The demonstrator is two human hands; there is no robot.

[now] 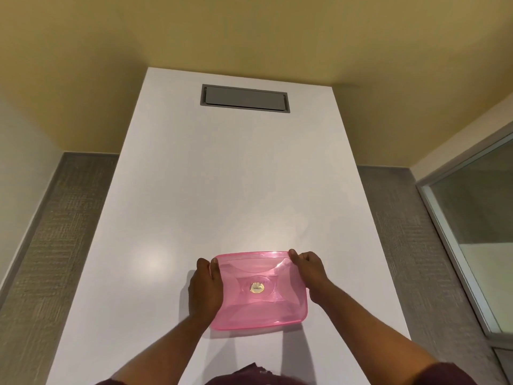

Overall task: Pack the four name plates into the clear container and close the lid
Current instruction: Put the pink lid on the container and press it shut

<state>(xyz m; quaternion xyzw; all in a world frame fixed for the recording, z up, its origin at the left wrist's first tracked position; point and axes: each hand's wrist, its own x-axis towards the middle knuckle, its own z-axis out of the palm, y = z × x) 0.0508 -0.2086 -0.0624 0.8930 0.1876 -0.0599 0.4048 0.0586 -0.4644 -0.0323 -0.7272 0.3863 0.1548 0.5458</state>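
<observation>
A translucent pink lid [259,290] with a small gold sticker at its centre covers the container on the white table [222,176], near the front edge. My left hand [205,290] grips the lid's left side, thumb on the far left corner. My right hand [308,273] holds the right side, with fingers on the far right corner. The container body is hidden beneath the lid. No name plates show; I cannot tell what is inside through the pink plastic.
A grey rectangular cable hatch [245,98] is set into the table's far end. Grey carpet [69,232] lies on both sides of the table. A glass partition [477,218] stands at the right.
</observation>
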